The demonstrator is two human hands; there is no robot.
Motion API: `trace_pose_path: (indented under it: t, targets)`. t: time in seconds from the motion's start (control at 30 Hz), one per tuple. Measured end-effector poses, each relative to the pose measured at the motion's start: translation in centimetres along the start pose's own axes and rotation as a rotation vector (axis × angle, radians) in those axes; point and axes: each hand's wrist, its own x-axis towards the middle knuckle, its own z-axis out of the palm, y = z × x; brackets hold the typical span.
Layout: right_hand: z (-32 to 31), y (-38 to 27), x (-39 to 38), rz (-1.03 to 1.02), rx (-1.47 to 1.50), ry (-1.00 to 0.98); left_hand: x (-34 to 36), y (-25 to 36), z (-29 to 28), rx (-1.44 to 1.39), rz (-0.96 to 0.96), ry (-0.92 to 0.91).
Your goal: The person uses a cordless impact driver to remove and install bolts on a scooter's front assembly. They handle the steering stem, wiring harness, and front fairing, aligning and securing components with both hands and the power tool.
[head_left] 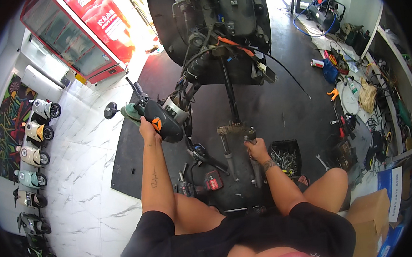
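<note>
My left hand (149, 130) grips the edge of a scooter handlebar assembly (166, 124), a dark panel with an orange emblem, a mirror and green trim, tilted to the left. Cables run from it to the partly stripped scooter body (208, 18). A black steering stem (231, 93) reaches down from the body to a dirty fork clamp (234, 128). Below the clamp, the left fork leg (228, 155) shows. My right hand (257, 149) is wrapped round the upper part of the right fork leg (256, 172); whether that leg is joined to the clamp I cannot tell.
A black tray (295, 145) of loose screws stands right of my right hand. A wrench (321, 163) lies farther right. Near my knees are a power tool (186, 185) and a red battery pack (213, 179). Cluttered tools and a cardboard box (367, 217) line the right side.
</note>
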Motion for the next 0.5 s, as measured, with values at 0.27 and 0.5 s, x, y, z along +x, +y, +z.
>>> trace_pose_path:
  t: [0.27, 0.5]
  targets:
    - [-0.4, 1.9, 6.0, -0.186, -0.252, 0.362, 1.3, -0.2, -0.5, 0.041, -0.017, -0.063]
    - [1.9, 2.3, 5.3, -0.162, -0.190, 0.416, 0.6, 0.8, -0.5, 0.056, 0.030, -0.087]
